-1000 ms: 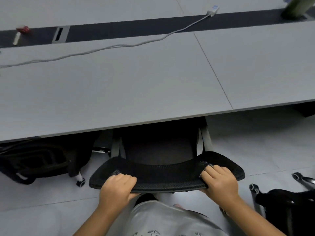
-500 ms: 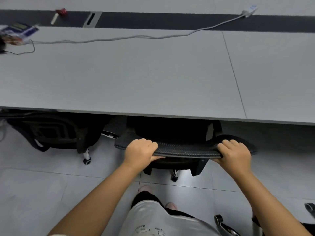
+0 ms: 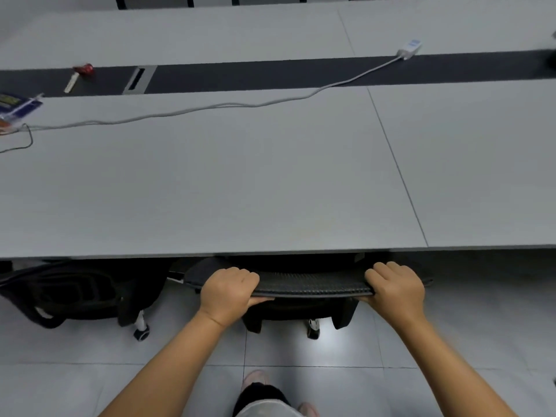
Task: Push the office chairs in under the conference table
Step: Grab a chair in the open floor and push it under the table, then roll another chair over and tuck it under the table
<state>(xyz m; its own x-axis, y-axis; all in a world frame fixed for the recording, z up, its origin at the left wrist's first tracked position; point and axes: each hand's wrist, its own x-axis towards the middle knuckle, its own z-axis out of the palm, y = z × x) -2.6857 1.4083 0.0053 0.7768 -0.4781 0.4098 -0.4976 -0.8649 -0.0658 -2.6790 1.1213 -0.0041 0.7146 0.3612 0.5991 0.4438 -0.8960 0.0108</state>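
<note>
Presently: black mesh-backed office chair [image 3: 310,285], seat under the grey laminate conference table [image 3: 210,182], backrest top just short of its edge. Left hand [image 3: 227,291] and right hand [image 3: 395,288] clamped on the rim. Advised: push evenly, square, stopping before knuckles meet the tabletop.

Both your bare arms reach forward, nearly straight, forearms angled slightly inward toward wrists. Your left hand [image 3: 227,291] palm-down, fingers [image 3: 240,273] curled over, thumb tucked underneath, clamped tight. Your right hand [image 3: 394,288] mirrors it, knuckles up, fingers bent, closed in same grip. Hands well apart, level with each other.
</note>
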